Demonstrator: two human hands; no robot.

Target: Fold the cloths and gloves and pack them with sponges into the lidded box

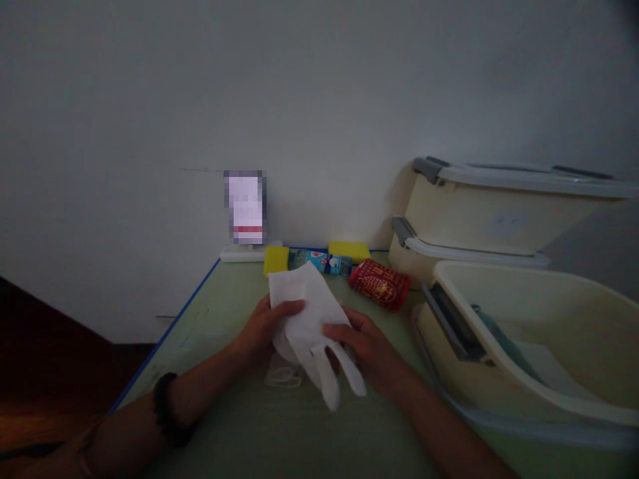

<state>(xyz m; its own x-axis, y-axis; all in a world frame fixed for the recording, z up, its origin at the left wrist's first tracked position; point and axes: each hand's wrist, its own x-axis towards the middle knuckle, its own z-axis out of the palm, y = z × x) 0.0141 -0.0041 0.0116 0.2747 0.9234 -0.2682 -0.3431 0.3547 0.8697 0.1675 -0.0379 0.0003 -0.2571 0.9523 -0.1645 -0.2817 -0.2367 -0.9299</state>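
Both hands hold a white cloth glove (309, 319) over a pale green table (234, 426). My left hand (267, 326) grips its left side with the thumb on top. My right hand (367, 346) pinches the right side near the glove's fingers, which hang down toward me. Under the glove lies something thin and see-through (282, 376) on the table. A dark bracelet (167, 406) is on my left wrist.
Along the wall stand a white stand (249, 253), two yellow sponges (276, 259), a small blue bottle (322, 261) lying down and a red packet (379, 284). At the right an open cream bin (524, 332) sits before two stacked lidded bins (499, 206). The table's left edge (164, 336) is blue.
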